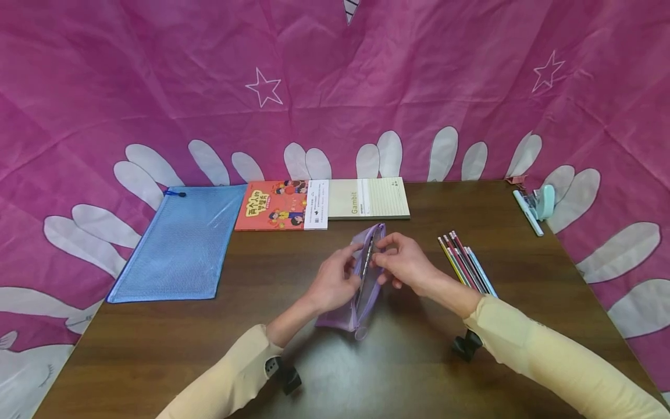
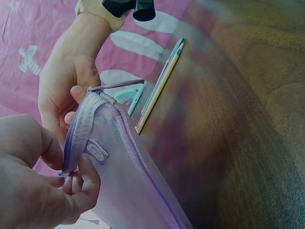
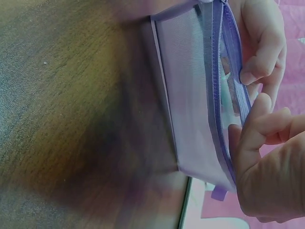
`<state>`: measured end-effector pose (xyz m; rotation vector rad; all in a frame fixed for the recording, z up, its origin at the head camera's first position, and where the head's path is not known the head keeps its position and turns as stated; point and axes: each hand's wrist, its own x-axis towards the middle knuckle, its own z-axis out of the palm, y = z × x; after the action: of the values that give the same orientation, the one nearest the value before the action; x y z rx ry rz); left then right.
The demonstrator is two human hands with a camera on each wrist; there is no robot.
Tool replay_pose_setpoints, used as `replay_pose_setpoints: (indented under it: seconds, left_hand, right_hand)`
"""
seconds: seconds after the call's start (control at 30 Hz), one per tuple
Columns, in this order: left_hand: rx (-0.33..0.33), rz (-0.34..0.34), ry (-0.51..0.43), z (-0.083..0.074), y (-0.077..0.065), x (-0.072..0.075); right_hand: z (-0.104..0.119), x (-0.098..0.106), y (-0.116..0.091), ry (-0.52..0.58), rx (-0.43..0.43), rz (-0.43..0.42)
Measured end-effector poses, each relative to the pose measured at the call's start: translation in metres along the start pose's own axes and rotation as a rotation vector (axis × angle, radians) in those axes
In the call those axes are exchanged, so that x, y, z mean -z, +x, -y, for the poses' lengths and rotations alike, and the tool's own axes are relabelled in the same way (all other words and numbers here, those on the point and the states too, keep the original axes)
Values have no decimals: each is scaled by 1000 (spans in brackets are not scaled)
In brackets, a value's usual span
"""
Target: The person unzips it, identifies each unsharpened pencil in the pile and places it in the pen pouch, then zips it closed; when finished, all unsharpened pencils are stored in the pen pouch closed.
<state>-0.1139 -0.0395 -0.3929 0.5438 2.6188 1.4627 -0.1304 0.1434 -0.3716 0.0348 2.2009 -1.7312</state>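
The pouch (image 3: pixel 188 95) stands on the table (image 1: pixel 209 361) in front of the person, its long mouth running roughly from 1 to 7 o'clock. It is soft lilac mesh, fine-woven and see-through, with stiffer purple edging and a toothed zip (image 3: pixel 219 71) drawn apart into a narrow slit. A dark, slim strip shows in the slit; what it is cannot be told. A round tab (image 1: pixel 360 333) sits at the near end.

The left hand (image 1: pixel 332 282) pinches the rim on the 9 o'clock side, fingers bent; the right hand (image 1: pixel 405 262) pinches the opposite rim between thumb and finger.

Taking the pouch as the dial's centre, thin, straight pencils (image 1: pixel 463 262) lie bundled at 3 o'clock, near the right forearm. Towards 2 o'clock are a slender, pale stick (image 1: pixel 527 213) and a rounded mint thing (image 1: pixel 546 202). The oblong, ruled pad (image 1: pixel 369 198) lies at 12, the smooth red book (image 1: pixel 277 203) past 10, and a flat, shiny blue mesh folder (image 1: pixel 178 244) between 9 and 10. The table is dark, grained wood; creased pink cloth (image 1: pixel 324 46) hangs beyond.
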Motion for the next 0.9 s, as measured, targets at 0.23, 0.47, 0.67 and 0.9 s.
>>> replay_pose_setpoints:
  seconds: [0.23,0.47,0.67,0.9]
  left_hand:
    - [2,-1,-14,0,-1,2]
    - [-11,0,-12,1,0,3]
    - [-24,-5,-19,3,-2,3]
    - [-30,6,-7,5,0,2]
  right_hand:
    - [1,8,-2,-10,16,16]
    - [-1,48,-3,-111,53,3]
    - [-17,96,0,-349,-2,3]
    - [-38,130,3,-560,-17,14]
